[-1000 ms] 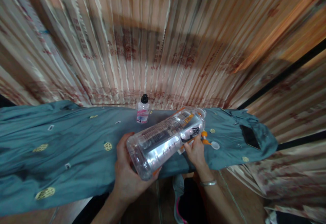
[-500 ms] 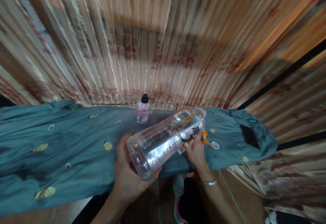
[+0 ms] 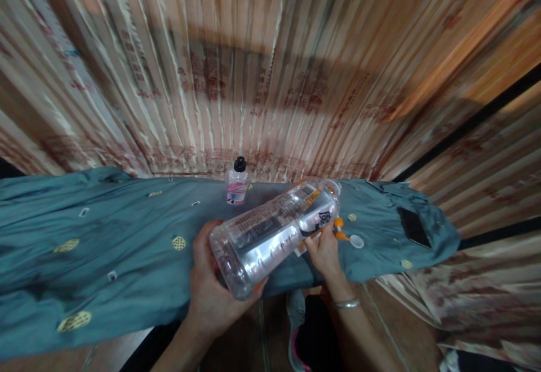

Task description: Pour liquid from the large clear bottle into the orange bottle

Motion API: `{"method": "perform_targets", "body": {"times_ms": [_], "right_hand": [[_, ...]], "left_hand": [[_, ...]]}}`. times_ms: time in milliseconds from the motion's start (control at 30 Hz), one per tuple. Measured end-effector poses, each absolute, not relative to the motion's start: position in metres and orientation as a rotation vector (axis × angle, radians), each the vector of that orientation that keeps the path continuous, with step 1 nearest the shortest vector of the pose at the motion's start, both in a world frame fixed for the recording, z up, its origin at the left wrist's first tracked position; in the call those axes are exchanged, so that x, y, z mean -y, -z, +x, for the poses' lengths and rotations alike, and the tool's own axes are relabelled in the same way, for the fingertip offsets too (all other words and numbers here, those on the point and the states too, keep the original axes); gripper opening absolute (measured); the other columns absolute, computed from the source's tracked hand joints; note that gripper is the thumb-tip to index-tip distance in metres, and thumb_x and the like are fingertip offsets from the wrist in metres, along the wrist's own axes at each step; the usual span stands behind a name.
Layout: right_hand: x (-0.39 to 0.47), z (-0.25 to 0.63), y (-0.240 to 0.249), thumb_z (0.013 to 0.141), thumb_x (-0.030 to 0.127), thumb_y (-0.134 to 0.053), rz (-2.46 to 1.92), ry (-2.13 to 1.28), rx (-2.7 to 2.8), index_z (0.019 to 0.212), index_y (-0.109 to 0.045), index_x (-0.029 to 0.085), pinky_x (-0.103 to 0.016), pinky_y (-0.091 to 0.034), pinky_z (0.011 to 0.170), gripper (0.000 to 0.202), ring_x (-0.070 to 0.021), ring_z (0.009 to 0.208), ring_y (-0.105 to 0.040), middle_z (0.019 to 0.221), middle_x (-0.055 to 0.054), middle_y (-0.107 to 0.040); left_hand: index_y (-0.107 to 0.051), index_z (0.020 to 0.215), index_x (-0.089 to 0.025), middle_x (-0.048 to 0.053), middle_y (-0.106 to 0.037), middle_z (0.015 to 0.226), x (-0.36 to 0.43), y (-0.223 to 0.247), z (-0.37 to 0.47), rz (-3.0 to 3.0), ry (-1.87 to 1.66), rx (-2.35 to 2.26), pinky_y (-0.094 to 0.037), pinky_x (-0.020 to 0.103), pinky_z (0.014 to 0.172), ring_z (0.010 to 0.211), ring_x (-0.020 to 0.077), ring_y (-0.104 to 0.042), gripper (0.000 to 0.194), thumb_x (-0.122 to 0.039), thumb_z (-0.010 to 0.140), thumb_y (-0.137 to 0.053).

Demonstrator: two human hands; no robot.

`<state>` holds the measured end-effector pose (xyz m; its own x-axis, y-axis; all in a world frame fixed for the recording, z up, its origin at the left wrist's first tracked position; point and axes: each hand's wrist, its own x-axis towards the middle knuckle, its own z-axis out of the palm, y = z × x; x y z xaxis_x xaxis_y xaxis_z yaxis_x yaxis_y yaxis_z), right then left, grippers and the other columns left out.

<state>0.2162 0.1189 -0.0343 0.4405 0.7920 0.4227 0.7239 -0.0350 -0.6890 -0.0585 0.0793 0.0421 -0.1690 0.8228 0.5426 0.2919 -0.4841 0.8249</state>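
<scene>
Clasping large clear bottle at base: left hand. Right hand: against its side, grip unclear. Small bottle: upright.

Dim light, glare on large bottle

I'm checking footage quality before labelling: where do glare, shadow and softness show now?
Head view: bright glare streaks the large clear bottle; same head view, a broad shadow crosses the pleated curtain; also head view, the bottle's small print looks too soft to read.
</scene>
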Motion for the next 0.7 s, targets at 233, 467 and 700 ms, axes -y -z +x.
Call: {"method": "perform_targets", "body": {"times_ms": [233, 467, 700], "right_hand": [[-0.1186, 0.2165, 0.0341, 0.088, 0.063, -0.070, -1.777, -0.083, 1.322, 0.137, -0.055, 0.014, -0.051, -0.066, 0.078, 0.070, -0.0364, 0.085, -0.080, 0.103, -0.017, -0.081], [-0.1181, 0.2142, 0.0300, 0.083, 0.061, -0.075, -1.762, -0.121, 1.305, 0.137, -0.054, 0.015, -0.053, -0.067, 0.085, 0.074, -0.0394, 0.096, -0.081, 0.107, -0.017, -0.081], [-0.1205, 0.2146, 0.0324, 0.079, 0.057, -0.076, -1.800, -0.117, 1.279, 0.134, -0.054, 0.017, -0.053, -0.067, 0.084, 0.071, -0.0398, 0.094, -0.081, 0.107, -0.017, -0.081]], "left_hand": [[-0.052, 0.152, -0.029, 0.007, -0.076, 0.122, -0.0782, -0.0410, -0.0590, 1.648, -1.694, -1.290, -0.072, 0.040, 0.071, 0.095, 0.0287, -0.081, 0.093, -0.036, 0.068, -0.093], [-0.052, 0.152, -0.030, 0.007, -0.076, 0.122, -0.0778, -0.0417, -0.0582, 1.667, -1.721, -1.261, -0.071, 0.039, 0.073, 0.095, 0.0279, -0.081, 0.092, -0.036, 0.069, -0.092], [-0.052, 0.151, -0.026, 0.009, -0.075, 0.123, -0.0784, -0.0414, -0.0598, 1.705, -1.715, -1.315, -0.071, 0.039, 0.076, 0.099, 0.0285, -0.081, 0.095, -0.037, 0.066, -0.093]]}}
